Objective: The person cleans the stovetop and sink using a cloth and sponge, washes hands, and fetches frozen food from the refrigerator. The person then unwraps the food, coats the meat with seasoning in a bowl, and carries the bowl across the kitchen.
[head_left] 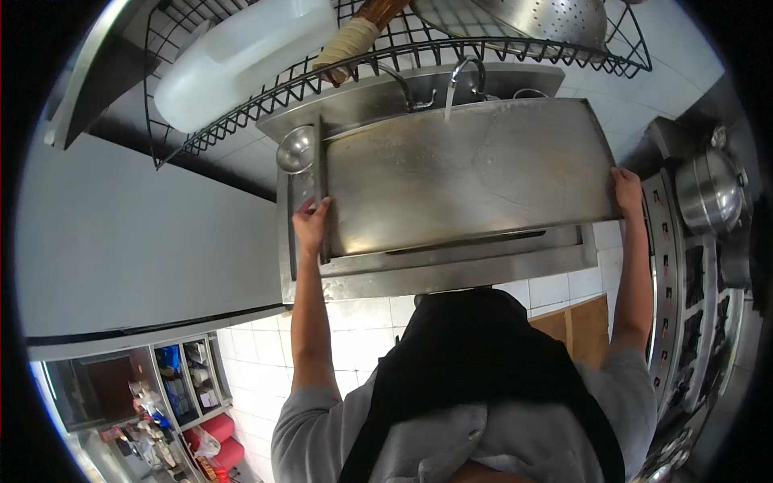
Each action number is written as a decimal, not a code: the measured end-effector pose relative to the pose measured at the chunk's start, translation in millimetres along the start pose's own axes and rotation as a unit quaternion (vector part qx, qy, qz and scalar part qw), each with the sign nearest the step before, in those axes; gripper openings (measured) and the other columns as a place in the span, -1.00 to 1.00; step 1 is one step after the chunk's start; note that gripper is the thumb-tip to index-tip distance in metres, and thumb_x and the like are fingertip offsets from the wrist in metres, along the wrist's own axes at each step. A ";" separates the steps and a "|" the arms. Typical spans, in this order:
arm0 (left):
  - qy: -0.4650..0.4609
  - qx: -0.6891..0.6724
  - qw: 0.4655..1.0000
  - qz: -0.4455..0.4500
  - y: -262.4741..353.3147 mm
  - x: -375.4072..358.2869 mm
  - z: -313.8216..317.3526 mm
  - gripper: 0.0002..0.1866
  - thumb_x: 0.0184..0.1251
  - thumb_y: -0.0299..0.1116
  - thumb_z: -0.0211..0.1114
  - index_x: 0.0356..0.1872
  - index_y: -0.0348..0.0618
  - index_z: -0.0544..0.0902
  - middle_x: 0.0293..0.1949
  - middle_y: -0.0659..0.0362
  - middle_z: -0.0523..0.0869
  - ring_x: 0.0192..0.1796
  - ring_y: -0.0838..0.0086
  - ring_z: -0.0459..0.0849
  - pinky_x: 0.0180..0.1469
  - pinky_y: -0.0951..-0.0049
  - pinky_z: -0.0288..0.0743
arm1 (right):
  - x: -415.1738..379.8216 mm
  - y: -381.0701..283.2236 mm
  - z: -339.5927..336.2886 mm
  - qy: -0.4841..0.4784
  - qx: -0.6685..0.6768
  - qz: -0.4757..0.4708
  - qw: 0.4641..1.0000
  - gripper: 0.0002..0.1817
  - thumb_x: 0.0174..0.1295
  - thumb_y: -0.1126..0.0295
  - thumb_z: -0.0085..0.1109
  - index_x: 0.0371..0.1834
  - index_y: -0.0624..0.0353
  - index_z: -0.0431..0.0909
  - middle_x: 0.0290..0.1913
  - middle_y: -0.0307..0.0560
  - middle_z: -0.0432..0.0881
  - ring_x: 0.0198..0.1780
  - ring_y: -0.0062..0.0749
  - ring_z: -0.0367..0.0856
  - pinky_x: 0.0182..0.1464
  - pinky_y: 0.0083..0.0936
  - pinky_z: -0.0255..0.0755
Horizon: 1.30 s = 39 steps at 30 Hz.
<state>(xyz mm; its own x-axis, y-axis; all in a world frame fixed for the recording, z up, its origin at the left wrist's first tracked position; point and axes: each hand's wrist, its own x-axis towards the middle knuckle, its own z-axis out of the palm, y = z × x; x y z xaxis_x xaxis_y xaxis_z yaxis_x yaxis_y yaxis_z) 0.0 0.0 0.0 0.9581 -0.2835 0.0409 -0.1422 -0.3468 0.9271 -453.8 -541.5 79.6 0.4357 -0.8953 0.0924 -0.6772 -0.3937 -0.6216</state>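
A large rectangular stainless steel panel [475, 177] lies tilted across the sink [451, 274], covering most of its basin. My left hand [310, 227] grips the panel's left edge near the front corner. At the opposite end, my right hand [628, 193] is closed round the right edge. Water runs from the curved faucet [468, 64] onto the panel's back edge, and the surface looks wet. A small round metal bowl or ladle head [296, 151] sits at the sink's left side, beyond my left hand.
Overhead, a black wire rack [266, 101] carries a white plastic jug [241, 60], a wooden-handled tool [354, 40] and a perforated metal colander [564, 20]. A stove [692, 322] with a metal pot [708, 191] stands at right. A grey cabinet [145, 241] flanks the left side.
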 end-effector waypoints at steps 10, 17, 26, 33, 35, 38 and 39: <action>-0.057 -0.030 0.997 -0.032 -40.0 -5.5 155.2 -0.31 0.11 -0.03 0.37 0.04 -0.52 0.49 -0.32 -0.04 0.67 -0.28 0.39 0.61 -0.19 0.43 0.47 | 34.4 8.1 -118.1 0.097 -0.073 -0.055 0.991 -0.59 0.29 0.17 0.03 -0.08 0.35 0.56 -0.22 0.14 0.65 -0.16 -0.25 0.61 -0.04 -0.44 0.38; -0.113 -0.052 0.981 -0.148 -69.0 -22.9 246.3 -0.44 0.17 -0.08 0.32 -0.10 -0.50 0.53 -0.25 -0.08 0.65 -0.18 0.37 0.58 -0.09 0.38 0.42 | 40.0 9.3 -153.6 0.163 -0.103 -0.085 0.978 -0.57 0.31 0.15 0.02 -0.03 0.33 0.55 -0.16 0.10 0.66 -0.10 -0.27 0.61 -0.02 -0.47 0.38; -0.147 -0.313 0.869 -0.353 -65.5 -37.9 292.9 0.15 0.10 0.37 0.12 0.37 -0.48 -0.10 0.38 -0.15 0.09 0.39 0.05 0.15 0.35 0.06 0.10 | -12.8 7.1 -156.4 0.237 0.010 -0.092 0.967 -0.64 0.29 0.14 0.13 -0.29 0.31 0.58 -0.45 -0.24 0.53 -0.36 -0.65 0.36 -0.24 -0.67 0.29; -0.169 -0.463 0.829 -0.263 -40.9 -56.5 279.2 -0.05 0.24 0.37 -0.14 0.40 -0.24 0.02 0.39 0.00 0.13 0.38 0.09 0.17 0.35 0.07 0.13 | -96.7 90.6 -159.5 0.299 0.092 -0.080 0.946 -0.68 0.34 0.19 0.06 -0.22 0.30 0.54 -0.33 -0.29 0.54 -0.26 -0.65 0.38 -0.14 -0.69 0.27; -0.223 -0.498 0.809 -0.219 -62.3 -52.4 283.3 -0.12 0.29 0.34 -0.18 0.40 -0.19 0.03 0.39 0.02 0.13 0.37 0.11 0.19 0.35 0.08 0.13 | -131.9 88.4 -150.3 0.324 0.149 -0.112 0.928 -0.61 0.39 0.17 -0.04 -0.02 0.33 0.50 -0.14 -0.21 0.57 -0.11 -0.57 0.43 0.00 -0.63 0.28; -0.264 -0.571 0.752 -0.195 -89.9 -37.7 283.5 -0.28 0.38 0.21 -0.19 0.37 -0.12 0.11 0.36 0.05 0.20 0.33 0.15 0.26 0.36 0.12 0.13 | -178.0 100.9 -144.4 0.291 0.167 -0.081 0.938 -0.59 0.41 0.16 -0.14 0.00 0.35 0.46 -0.09 -0.16 0.54 -0.04 -0.52 0.41 0.07 -0.57 0.24; -0.254 -0.609 0.719 -0.217 -92.8 -35.4 286.2 -0.37 0.43 0.12 -0.15 0.32 -0.11 0.19 0.33 0.06 0.25 0.30 0.17 0.30 0.36 0.14 0.13 | -194.5 114.9 -140.6 0.292 0.124 -0.064 0.946 -0.59 0.42 0.16 -0.16 -0.03 0.35 0.45 -0.12 -0.15 0.54 -0.05 -0.49 0.41 0.06 -0.54 0.24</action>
<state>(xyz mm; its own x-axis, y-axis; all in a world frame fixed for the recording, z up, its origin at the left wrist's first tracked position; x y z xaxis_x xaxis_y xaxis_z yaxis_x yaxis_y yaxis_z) -91.9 -213.7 -194.1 0.5886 -0.7818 -0.2058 0.7626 0.4525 0.4622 -699.8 -441.8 99.5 0.0540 -0.8348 0.5478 -0.4502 -0.5100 -0.7329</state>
